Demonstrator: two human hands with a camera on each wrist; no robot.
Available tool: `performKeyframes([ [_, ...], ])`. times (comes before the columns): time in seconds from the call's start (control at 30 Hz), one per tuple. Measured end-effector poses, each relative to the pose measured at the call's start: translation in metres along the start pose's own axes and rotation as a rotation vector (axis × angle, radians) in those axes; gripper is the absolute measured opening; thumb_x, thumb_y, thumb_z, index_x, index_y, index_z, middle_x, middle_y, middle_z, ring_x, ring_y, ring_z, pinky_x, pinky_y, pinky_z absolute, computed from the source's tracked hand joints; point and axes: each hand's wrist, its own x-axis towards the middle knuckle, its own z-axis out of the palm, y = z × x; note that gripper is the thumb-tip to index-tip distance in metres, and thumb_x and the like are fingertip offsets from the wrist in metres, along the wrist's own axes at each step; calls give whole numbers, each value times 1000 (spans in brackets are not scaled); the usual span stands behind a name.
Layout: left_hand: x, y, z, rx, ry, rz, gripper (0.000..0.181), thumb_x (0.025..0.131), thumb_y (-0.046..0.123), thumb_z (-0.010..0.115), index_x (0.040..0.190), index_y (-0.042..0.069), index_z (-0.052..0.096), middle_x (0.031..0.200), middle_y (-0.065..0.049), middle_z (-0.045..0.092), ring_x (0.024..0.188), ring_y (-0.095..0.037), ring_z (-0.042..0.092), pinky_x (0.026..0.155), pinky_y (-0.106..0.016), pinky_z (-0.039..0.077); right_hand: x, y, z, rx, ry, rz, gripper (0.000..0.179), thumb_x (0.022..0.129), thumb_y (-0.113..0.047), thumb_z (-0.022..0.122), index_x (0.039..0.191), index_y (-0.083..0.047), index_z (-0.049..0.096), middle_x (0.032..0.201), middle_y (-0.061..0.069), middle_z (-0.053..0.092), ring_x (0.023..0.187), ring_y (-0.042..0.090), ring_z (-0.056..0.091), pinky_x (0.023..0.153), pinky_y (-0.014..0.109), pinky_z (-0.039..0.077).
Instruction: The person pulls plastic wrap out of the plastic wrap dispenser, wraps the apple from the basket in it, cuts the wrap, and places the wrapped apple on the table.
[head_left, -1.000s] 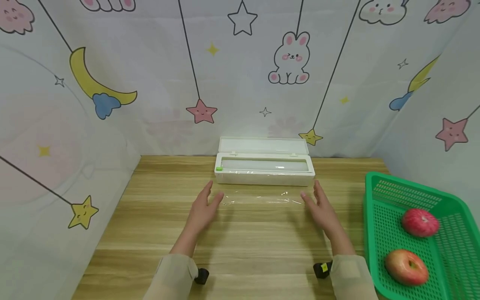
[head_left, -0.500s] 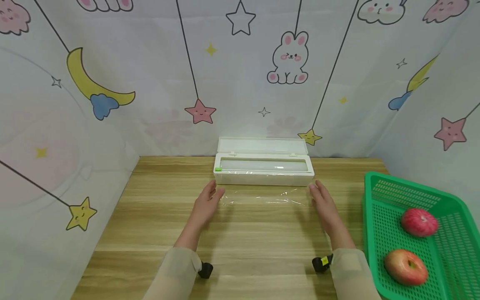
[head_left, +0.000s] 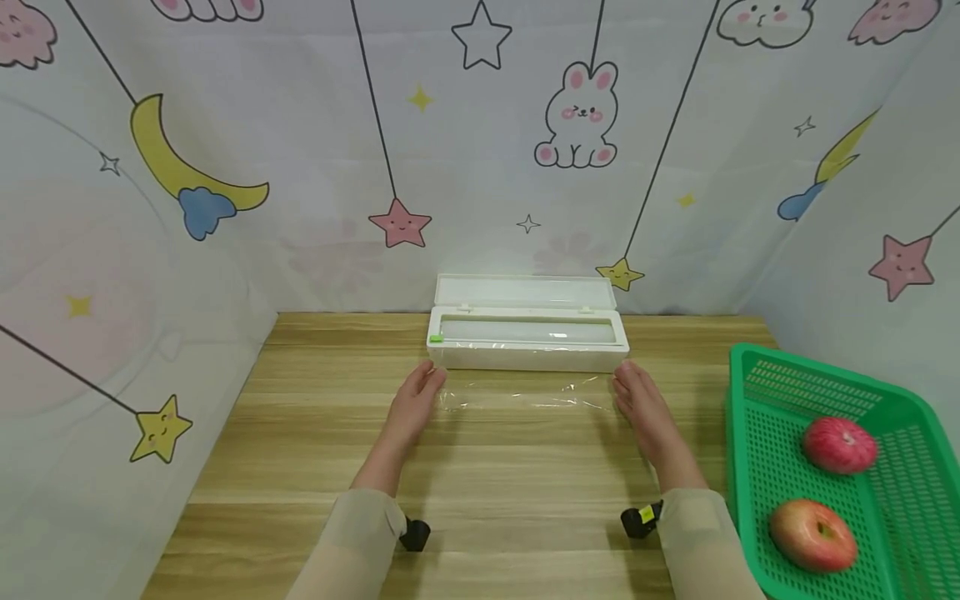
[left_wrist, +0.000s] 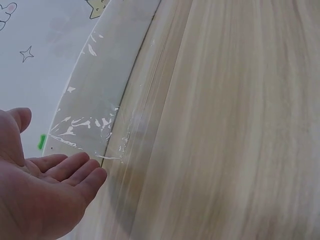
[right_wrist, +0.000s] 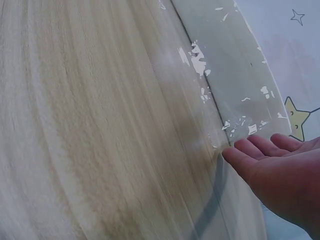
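Observation:
A white cling film dispenser stands at the back of the table with its lid raised. Clear film hangs over its front and runs onto the wood, glinting along its near edge. Beside the film's left end is my left hand; the left wrist view shows its fingers loosely extended and the thumb apart. On the other side my right hand is at the film's right end, fingers extended close to the edge. Whether the fingertips touch the film, I cannot tell.
A green plastic basket stands at the right, holding a red-pink fruit and an apple. Behind the wooden table hangs a white printed curtain. A green slider sits on the dispenser's left end.
My right hand has turned, its thumb now close to the fingers, and has come slightly inward after drifting right. My left hand has shifted slightly forward and right. The dispenser stays put.

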Motion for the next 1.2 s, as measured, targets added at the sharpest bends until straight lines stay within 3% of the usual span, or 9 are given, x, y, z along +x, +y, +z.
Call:
performKeyframes([
  [0.33, 5, 0, 4, -30, -17, -38, 63, 113, 43, 49, 161, 2, 43, 167, -21, 40, 158, -42, 30, 130, -57, 22, 5, 4, 3, 21, 5, -4, 84, 115, -52, 35, 169, 2, -1, 174, 29, 14, 163, 37, 18, 132, 47, 20],
  [0.6, 6, 3, 6, -200, -71, -37, 56, 115, 38, 47, 152, -3, 53, 150, -26, 59, 144, -41, 52, 121, -51, 43, 8, 4, 4, 45, 42, -12, 76, 117, -45, 32, 167, 6, 7, 168, 33, 27, 158, 41, 30, 130, 49, 26],
  [0.83, 6, 7, 6, -262, -75, -71, 51, 114, 34, 52, 148, -4, 56, 140, -26, 66, 131, -37, 65, 104, -44, 58, 7, 1, 5, 53, 78, 8, 74, 116, -48, 32, 167, 3, 15, 165, 30, 36, 151, 35, 43, 126, 45, 37],
  [1.03, 7, 12, 3, -367, -66, -108, 46, 112, 30, 59, 142, -5, 59, 134, -26, 67, 116, -30, 72, 84, -31, 64, 6, -1, 3, 83, 116, 18, 71, 116, -48, 35, 165, 2, 25, 156, 24, 48, 119, 8, 65, 108, 30, 53],
  [1.2, 8, 13, 2, -452, -71, -129, 43, 111, 26, 61, 137, -7, 59, 121, -19, 71, 97, -18, 73, 76, -28, 63, 7, 0, 4, 116, 133, 24, 67, 116, -45, 38, 161, 4, 33, 132, 9, 62, 102, 5, 66, 93, 25, 57],
])
